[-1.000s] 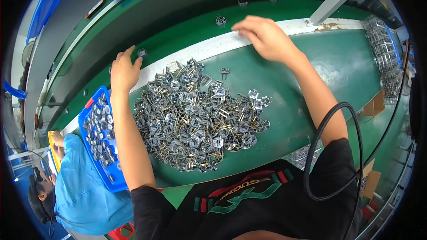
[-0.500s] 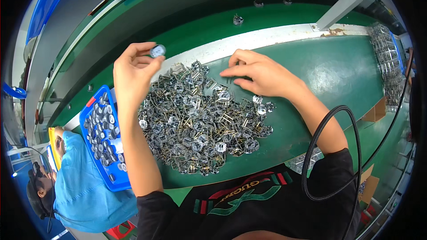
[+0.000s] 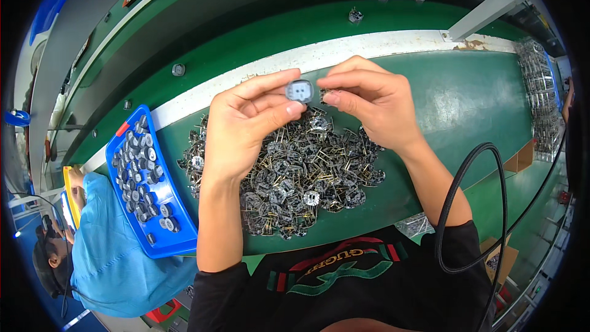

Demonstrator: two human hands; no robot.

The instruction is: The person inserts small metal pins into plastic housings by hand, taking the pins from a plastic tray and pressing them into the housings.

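My left hand (image 3: pixel 243 120) pinches a round grey plastic cap (image 3: pixel 299 91) between thumb and fingertips, its pale face with small dark holes toward me. Close beside it, my right hand (image 3: pixel 382 101) has thumb and forefinger closed on a small part with metal pins (image 3: pixel 324 94), mostly hidden by the fingers. The cap and the pinned part are a short gap apart. Both hands are above the far side of a heap of small round parts with metal pins (image 3: pixel 295 178), which lies on the green tabletop (image 3: pixel 455 98).
At the left, a blue tray (image 3: pixel 179 245) holds several grey round caps. Beyond a white ledge (image 3: pixel 258 69) runs a green belt carrying a few parts (image 3: pixel 355 16). Stacked metal pieces (image 3: pixel 541 98) stand far right. A black cable (image 3: pixel 452 193) loops by my right arm. A co-worker in blue (image 3: pixel 117 240) sits left.
My left hand has brought the cap rightward over the heap. My right hand has closed up and turned toward it with the pinned part. Parts on the belt have shifted right.
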